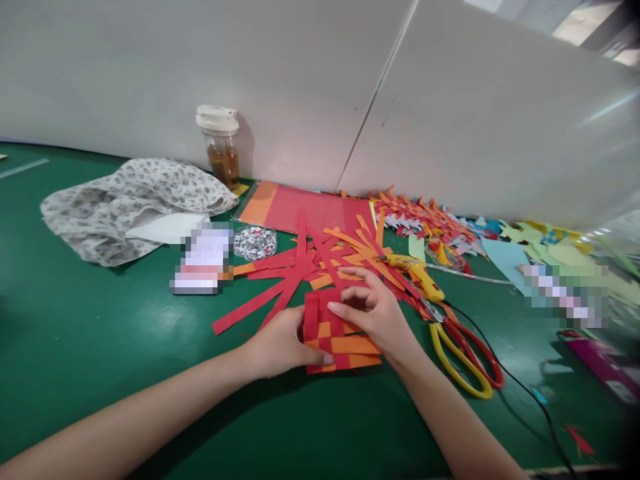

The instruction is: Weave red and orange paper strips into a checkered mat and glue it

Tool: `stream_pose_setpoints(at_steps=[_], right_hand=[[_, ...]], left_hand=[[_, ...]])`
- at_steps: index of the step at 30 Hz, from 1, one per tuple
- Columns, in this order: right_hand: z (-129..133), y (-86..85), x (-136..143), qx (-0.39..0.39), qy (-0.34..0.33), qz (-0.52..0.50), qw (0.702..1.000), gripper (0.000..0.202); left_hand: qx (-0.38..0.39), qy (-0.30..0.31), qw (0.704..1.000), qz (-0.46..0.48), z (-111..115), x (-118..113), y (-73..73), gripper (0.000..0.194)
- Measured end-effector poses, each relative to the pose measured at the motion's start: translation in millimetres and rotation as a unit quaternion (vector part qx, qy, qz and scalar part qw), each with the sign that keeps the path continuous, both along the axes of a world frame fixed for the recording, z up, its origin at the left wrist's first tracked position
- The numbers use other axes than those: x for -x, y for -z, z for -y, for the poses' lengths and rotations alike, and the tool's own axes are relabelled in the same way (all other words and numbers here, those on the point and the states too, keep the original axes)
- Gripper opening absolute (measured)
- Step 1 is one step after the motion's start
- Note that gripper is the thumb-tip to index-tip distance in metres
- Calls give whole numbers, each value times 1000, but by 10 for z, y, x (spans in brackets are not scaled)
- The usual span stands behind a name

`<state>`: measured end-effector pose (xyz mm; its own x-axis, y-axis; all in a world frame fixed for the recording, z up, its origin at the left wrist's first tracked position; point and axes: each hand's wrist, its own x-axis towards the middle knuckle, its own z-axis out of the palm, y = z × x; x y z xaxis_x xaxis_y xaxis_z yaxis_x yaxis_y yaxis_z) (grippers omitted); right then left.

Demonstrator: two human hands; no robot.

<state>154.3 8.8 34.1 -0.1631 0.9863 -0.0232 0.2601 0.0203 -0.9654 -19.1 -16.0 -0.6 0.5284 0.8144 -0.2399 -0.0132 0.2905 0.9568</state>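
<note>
A piece woven from red and orange paper strips [341, 344] is held between my two hands, just above the green table. My left hand [281, 343] grips its left side, the thumb lying across the lower front and the fingers behind. At the upper right, my right hand [373, 310] pinches a red strip of the weave between thumb and fingers. Some strip ends stick out loosely toward the right. Just beyond my hands lies a heap of loose red and orange paper strips [300, 263].
Right of the heap lie a yellow glue gun [420, 273] with its black cord and scissors [463, 353] with red and yellow handles. A lidded tea bottle [223, 150], patterned cloth [135, 207], phone [203, 260] and bag of googly eyes [255, 242] are left. Folded paper pieces [420, 217] line the wall.
</note>
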Motion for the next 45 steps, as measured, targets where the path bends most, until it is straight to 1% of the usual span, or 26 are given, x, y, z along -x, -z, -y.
stream_pose_setpoints(at_steps=[2, 4, 6, 10, 13, 16, 20, 23, 26, 30, 34, 37, 39, 42, 45], right_hand=[[-1, 1, -6, 13, -10, -8, 1000, 57], [0, 1, -13, 35, -33, -20, 999, 59], [-1, 2, -17, 42, -38, -27, 998, 60], [-9, 15, -8, 9, 35, -48, 998, 54], [-5, 40, 18, 9, 60, -68, 996, 54], [14, 68, 53, 7, 64, -75, 995, 54], [44, 66, 80, 21, 38, -78, 996, 53], [45, 45, 71, 24, 47, -64, 997, 53], [29, 50, 46, -2, 74, -33, 997, 54], [10, 85, 28, -30, 84, -20, 996, 55], [-2, 112, 39, -34, 89, -41, 995, 57], [-14, 123, 41, -32, 76, -64, 995, 58], [-19, 121, 32, -12, 67, -58, 996, 56], [-21, 107, 13, 23, 62, -53, 996, 56], [-22, 83, -4, 35, 68, -69, 995, 58]], left_hand=[[2, 3, 1000, 15, 0, -2, 11, 60], [5, -2, 999, 37, -1, -7, 8, 62], [19, -17, 998, 58, -5, -12, -12, 59], [80, -55, 991, 95, -25, -19, -79, 56], [100, -88, 987, 93, -36, -22, -114, 57], [90, -110, 985, 93, -42, -23, -124, 51], [52, -132, 987, 75, -56, -5, -106, 46], [25, -103, 994, 36, -67, 13, -80, 46], [-5, -77, 997, 8, -68, 17, -73, 39], [-1, -63, 998, 31, -62, 10, -107, 29], [-1, -33, 998, 52, -64, 18, -116, 27], [-20, -26, 999, 24, -69, 28, -103, 28], [-40, -28, 999, 8, -71, 31, -96, 30], [-68, -32, 997, -16, -72, 28, -84, 36], [-91, -26, 994, -47, -69, 28, -66, 43]])
